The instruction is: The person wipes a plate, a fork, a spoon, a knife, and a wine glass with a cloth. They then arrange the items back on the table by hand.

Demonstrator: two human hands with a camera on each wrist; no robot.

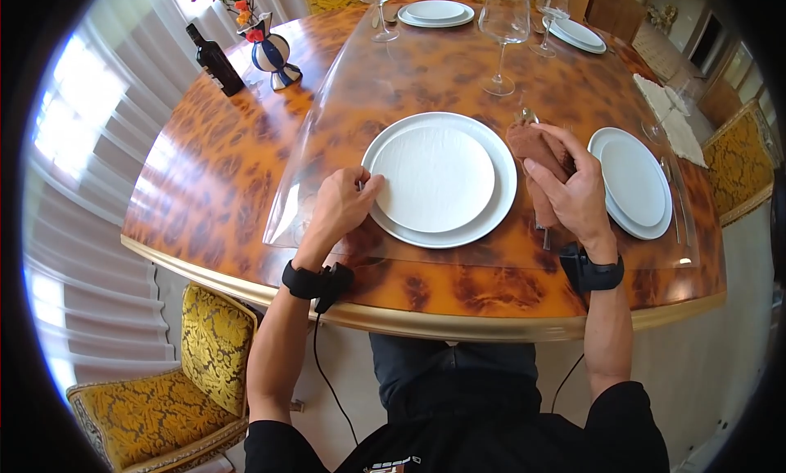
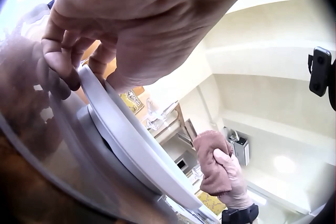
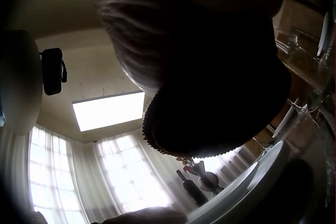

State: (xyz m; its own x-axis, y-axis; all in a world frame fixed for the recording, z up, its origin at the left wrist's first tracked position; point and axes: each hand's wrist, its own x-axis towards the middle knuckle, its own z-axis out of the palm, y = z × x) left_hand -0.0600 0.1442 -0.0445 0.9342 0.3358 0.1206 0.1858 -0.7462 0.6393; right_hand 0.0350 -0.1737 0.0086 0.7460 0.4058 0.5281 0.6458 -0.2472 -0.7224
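Our left hand [image 1: 340, 201] has its fingers curled, pinching the near-left rim of the large white plate [image 1: 505, 178], which sits on the glossy counter [image 1: 213, 170] with a smaller white plate [image 1: 434, 178] on top. Our right hand [image 1: 573, 191] holds the brown cloth [image 1: 532, 146] between thumb and fingers, the gap between them filled by its folds, just beside the plate's right side. We judge the cloth light, soft and limp, so a loose pinch on a thick fold should serve and a harder squeeze only crumples it. The plates look like stiff ceramic, fairly heavy together, smooth enough to slip and liable to chip; we would take the large one by opposite sides of its rim, keeping it level so the smaller one does not slide. No brand or maker's mark shows on the plates or cloth. The dark bottle [image 1: 217, 68] has lettering too small for us to read, as does the print [image 1: 395, 465] on our black shirt [image 1: 508, 432].
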